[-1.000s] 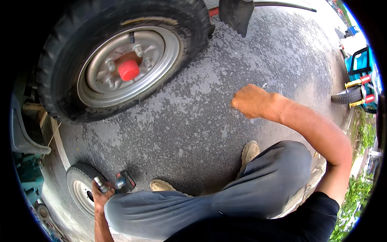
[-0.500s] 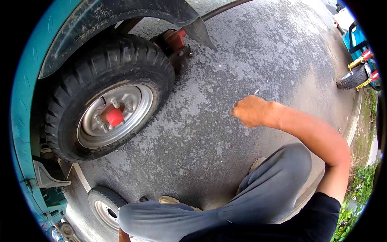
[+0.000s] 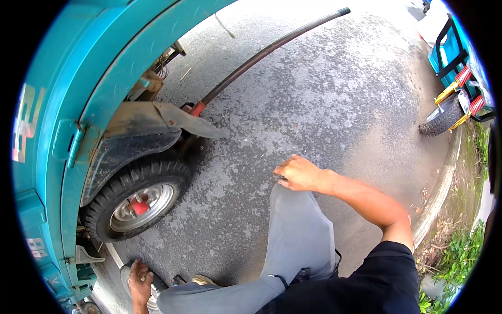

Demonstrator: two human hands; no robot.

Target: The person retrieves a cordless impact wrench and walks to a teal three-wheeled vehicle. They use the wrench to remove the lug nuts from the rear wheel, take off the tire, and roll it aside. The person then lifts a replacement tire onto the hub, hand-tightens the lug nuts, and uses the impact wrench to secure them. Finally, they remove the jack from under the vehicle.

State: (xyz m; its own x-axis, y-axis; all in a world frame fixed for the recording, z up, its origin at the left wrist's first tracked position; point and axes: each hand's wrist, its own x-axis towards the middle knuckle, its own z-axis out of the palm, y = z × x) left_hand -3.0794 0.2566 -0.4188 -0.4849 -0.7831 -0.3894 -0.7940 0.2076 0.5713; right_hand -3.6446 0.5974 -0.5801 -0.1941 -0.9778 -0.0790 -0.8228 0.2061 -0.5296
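My right hand [image 3: 296, 172] is closed above my raised knee, and a small dark bit shows at its fingers, too small to name. Low on the left, my left hand [image 3: 139, 280] has its fingers loosely bent and apart, over the loose wheel [image 3: 125, 273], which it partly hides. I cannot tell whether it touches the tyre. Up from there, a wheel [image 3: 170, 201] with a chunky black tyre and silver rim is mounted on the teal vehicle [image 3: 63, 141]; a red cap [image 3: 139, 207] sits at its hub.
A jack's long dark handle [image 3: 266, 49] sticks out past the mudguard [image 3: 191, 122] from a red socket [image 3: 197, 109]. Near my shoe [image 3: 203, 280] lies a small dark object [image 3: 178, 280]. Another vehicle's wheel [image 3: 442, 118] stands by the curb [image 3: 442, 193] at right.
My view has risen and drawn back, so the mounted wheel looks smaller. My right hand is now over my knee. My left hand has come into view by the loose wheel.
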